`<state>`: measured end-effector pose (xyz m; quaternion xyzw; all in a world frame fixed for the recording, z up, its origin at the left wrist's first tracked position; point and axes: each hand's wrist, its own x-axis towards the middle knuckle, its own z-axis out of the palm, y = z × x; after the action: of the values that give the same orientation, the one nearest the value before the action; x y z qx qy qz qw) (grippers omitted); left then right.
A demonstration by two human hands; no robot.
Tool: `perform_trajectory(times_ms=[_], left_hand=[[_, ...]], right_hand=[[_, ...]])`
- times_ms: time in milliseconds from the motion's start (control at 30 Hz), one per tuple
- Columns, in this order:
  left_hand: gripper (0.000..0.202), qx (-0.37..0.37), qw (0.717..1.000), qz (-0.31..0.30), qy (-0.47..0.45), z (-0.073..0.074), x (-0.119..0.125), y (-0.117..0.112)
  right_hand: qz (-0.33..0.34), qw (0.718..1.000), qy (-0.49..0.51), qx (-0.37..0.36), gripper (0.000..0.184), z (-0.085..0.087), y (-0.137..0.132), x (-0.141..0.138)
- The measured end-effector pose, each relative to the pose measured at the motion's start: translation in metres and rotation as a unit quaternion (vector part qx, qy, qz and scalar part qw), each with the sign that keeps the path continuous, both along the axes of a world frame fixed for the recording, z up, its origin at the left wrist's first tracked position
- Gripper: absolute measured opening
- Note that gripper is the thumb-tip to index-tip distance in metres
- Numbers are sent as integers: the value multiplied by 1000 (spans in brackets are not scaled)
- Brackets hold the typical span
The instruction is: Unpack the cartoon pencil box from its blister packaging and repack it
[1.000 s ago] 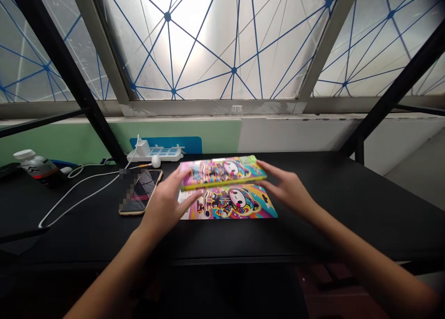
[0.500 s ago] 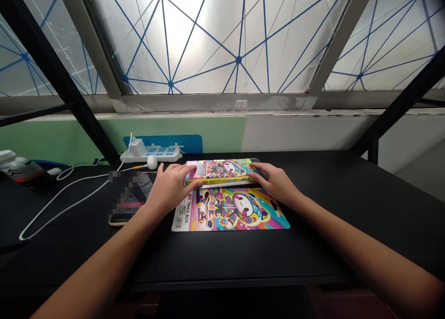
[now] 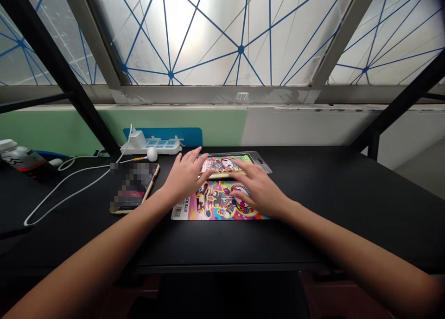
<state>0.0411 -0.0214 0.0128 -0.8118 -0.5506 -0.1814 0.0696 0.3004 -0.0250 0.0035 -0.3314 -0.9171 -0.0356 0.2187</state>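
A brightly printed pencil box lies on the black desk, in or on a clear plastic shell that shows at its right. In front of it, flat on the desk, is a colourful backing card lettered "PENCIL BOX". My left hand is over the box's left end with fingers spread; whether its fingertips touch the box I cannot tell. Fingers apart, my right hand is over the card's right part, its fingertips reaching the box's front edge. It covers part of the printed figure.
Left of the card lies a phone, partly blurred out. A white cable loops beside it. At the back stand a power strip and, far left, a bottle. Black frame bars rise at both sides before the window.
My right hand has left the box's right end and moved left over the card. My left hand has shifted right and up. The clear shell now shows at the right.
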Motion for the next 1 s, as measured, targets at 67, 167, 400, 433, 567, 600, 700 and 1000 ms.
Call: perform_trajectory(times_ms=[67, 167, 400, 433, 567, 600, 700, 1000], left_hand=[[63, -39, 999, -6, -1, 3, 9, 7], [70, -116, 993, 13, 28, 3, 18, 15], [71, -135, 989, 34, 55, -2, 2, 26], [71, -136, 988, 41, 54, -2, -2, 28], [72, -148, 987, 41, 53, -2, -15, 32], [72, -153, 986, 38, 49, -1, -17, 33], [68, -182, 983, 29, 22, 4, -20, 31], [50, -184, 982, 24, -41, 9, -14, 24]], right_hand=[[69, 997, -2, -45, 43, -1, -12, -11], [70, 990, -8, -124, 53, -3, -18, -17], [-47, 989, -25, -137, 44, -7, 1, -4], [-66, 989, -24, -132, 39, -8, 3, -4], [-116, 987, -3, -113, 33, -14, 7, -6], [-118, 987, 7, -113, 34, -14, 7, -7], [-125, 981, 38, -146, 33, -8, 4, -4], [-202, 958, 74, -191, 43, 28, 36, 56]])
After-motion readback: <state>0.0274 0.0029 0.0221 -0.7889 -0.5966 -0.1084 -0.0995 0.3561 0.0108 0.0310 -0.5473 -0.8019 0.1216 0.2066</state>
